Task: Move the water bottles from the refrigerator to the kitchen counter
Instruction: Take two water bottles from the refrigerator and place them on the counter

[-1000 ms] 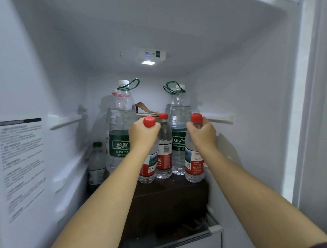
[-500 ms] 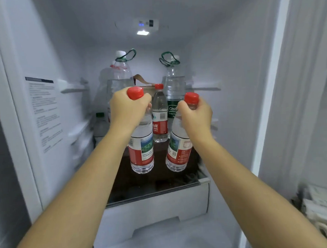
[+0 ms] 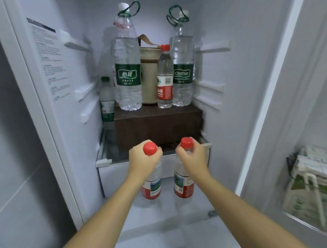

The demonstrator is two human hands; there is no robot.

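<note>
Gripping a red-capped water bottle in each fist, a person stands at the open fridge (image 3: 249,65): the left hand (image 3: 141,160) is curled tight round the neck of the left bottle (image 3: 152,187), and the right hand (image 3: 194,156) is clamped the same way on the right bottle (image 3: 183,186). Both bottles hang upright in the air, side by side and just apart, in front of the glass shelf (image 3: 108,159) and the white drawer (image 3: 112,179) beneath it, caps showing above the fingers and red labels below the wrists. Inside, a third bottle (image 3: 164,77) with a red cap stands on a dark brown box (image 3: 157,124), between two big bottles (image 3: 127,69) with green labels and green cord loops at their necks. A beige bag (image 3: 148,74) sits behind them, and a green-capped bottle (image 3: 107,96) stands on the shelf just left of the box. A printed notice (image 3: 49,59) is stuck to the fridge's left wall; at the right, blurred cartons (image 3: 313,183) fill a rack in the door (image 3: 301,221)
</note>
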